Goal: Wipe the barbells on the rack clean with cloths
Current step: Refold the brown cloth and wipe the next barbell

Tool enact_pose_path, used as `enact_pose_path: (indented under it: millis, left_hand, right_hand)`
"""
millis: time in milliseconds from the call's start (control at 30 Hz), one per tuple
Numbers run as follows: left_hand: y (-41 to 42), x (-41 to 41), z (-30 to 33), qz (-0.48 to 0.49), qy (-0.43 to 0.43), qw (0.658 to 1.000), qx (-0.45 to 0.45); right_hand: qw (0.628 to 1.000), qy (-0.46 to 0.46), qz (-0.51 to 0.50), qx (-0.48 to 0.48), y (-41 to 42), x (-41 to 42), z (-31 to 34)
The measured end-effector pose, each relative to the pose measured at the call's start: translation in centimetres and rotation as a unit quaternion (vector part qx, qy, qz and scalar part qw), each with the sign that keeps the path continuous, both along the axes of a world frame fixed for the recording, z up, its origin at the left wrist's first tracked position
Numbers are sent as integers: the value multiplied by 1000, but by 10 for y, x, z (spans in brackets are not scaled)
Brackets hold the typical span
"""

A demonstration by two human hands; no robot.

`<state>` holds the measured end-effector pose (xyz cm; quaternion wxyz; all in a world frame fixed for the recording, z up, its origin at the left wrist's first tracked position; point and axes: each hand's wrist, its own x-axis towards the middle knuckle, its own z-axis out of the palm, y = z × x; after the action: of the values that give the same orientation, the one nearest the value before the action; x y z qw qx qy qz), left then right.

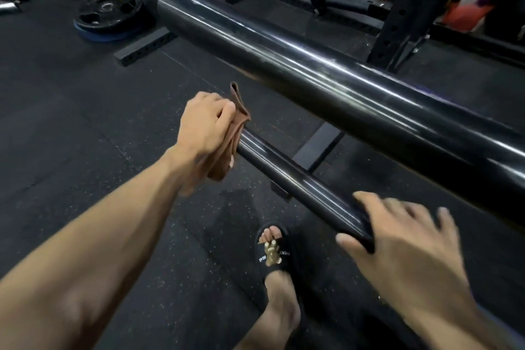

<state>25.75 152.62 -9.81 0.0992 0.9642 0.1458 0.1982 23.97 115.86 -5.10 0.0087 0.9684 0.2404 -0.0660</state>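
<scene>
Barbell sleeve (pixel 298 182), thin and black, runs from centre toward near right, below a thicker bar (pixel 326 77). Left hand (pixel 203 125) clamps a brown cloth (pixel 227 150) around its far end, likely to wipe. Right hand (pixel 397 239), fingers spread, rests on the near stretch, probably steadying.

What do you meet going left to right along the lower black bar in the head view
left hand gripping the brown cloth → bare shiny stretch of the lower barbell → right hand resting on the bar
</scene>
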Motion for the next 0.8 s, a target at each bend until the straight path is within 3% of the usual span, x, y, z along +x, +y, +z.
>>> enact_pose_path:
  millis: [67, 133, 233, 333, 467, 633, 700, 800]
  left_hand:
    - [-27, -4, 9, 5, -29, 1000, -2]
    - [-84, -13, 14, -50, -44, 998, 0]
    - [-194, -33, -1, -189, -87, 978, 10]
    - [-226, -34, -7, -277, -73, 958, 15]
    - [-145, -18, -3, -211, -53, 976, 30]
    - [-10, 6, 22, -31, 112, 992, 46]
    - [-3, 7, 27, -18, 144, 988, 51]
    - [-62, -4, 35, -55, 191, 975, 102]
  right_hand:
    - [984, 150, -86, -39, -15, 7, 22]
    - [970, 206, -126, -10, -26, 7, 21]
    - [991, 79, -98, -52, -22, -5, 4]
    - [997, -35, -72, 23, -29, -16, -17]
    - [993, -88, -59, 60, -41, -20, -35]
    - [983, -94, -43, 153, -54, -19, -33]
    - [982, -55, -32, 177, -59, -16, -26]
    - [983, 60, -70, 158, -57, -8, -10]
